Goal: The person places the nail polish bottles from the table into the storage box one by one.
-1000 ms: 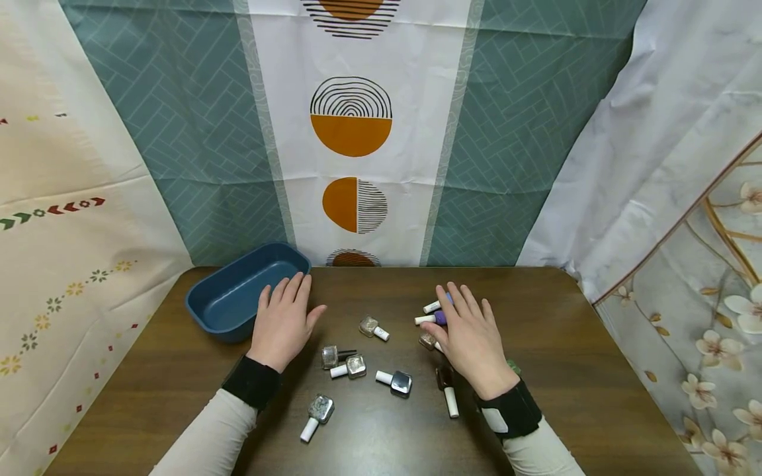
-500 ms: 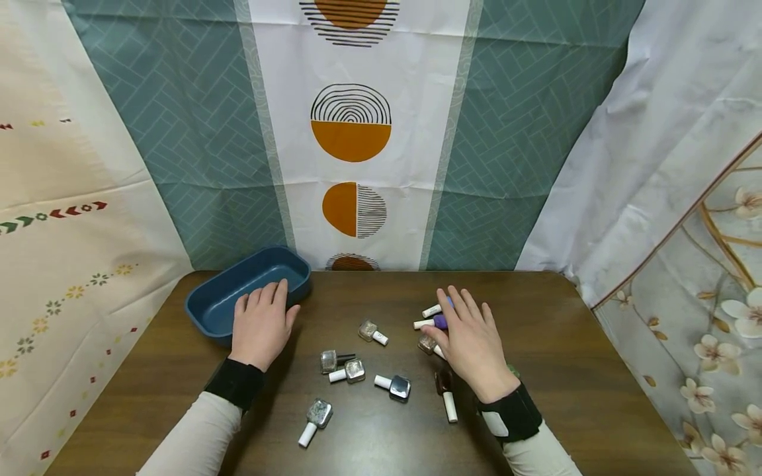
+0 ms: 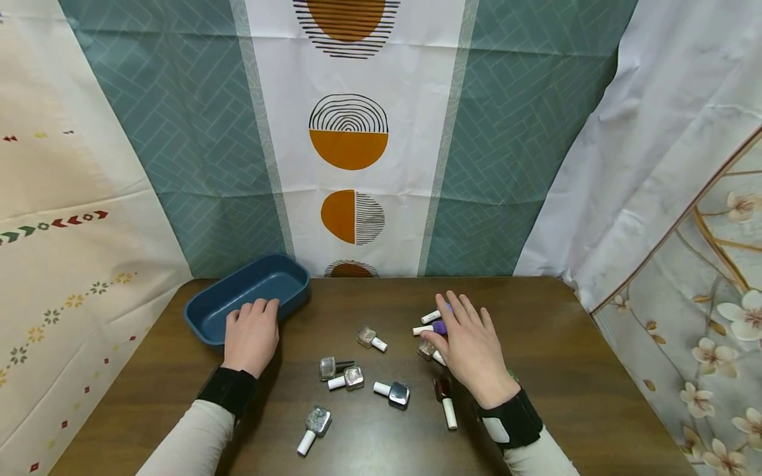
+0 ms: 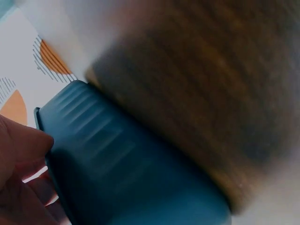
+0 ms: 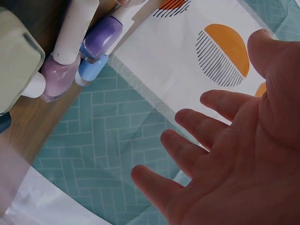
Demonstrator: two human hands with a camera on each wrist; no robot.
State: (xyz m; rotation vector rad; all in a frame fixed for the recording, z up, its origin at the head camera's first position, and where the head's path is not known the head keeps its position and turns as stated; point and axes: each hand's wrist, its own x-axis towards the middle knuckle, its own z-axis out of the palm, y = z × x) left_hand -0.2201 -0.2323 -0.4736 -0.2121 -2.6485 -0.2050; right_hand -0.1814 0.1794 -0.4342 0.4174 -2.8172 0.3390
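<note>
My left hand (image 3: 252, 336) grips the near long rim of a blue plastic basin (image 3: 296, 299). In the left wrist view its thumb (image 4: 33, 138) lies on the basin's outer wall, with the fingers on the inner side. My right hand (image 3: 473, 354), fingers straight and spread, hovers palm down over nail polish bottles on the right and holds nothing. Near it lie a purple nail polish (image 3: 439, 327), a glittery one (image 3: 425, 349) and a dark brown one (image 3: 442, 388). A blue bottle (image 5: 91, 69) and a mauve bottle (image 5: 61, 77) show in the right wrist view.
On the brown table (image 3: 548, 330), more nail polishes lie in the middle: a black one (image 3: 399, 395), a silver glitter one (image 3: 318, 420) and several other glittery bottles. A patterned curtain (image 3: 351, 152) hangs behind the table's back edge.
My left hand has moved left and toward me from beside the basin, and its fingers have curled over the rim. The right hand has stayed in place. The head view has tilted slightly upward.
</note>
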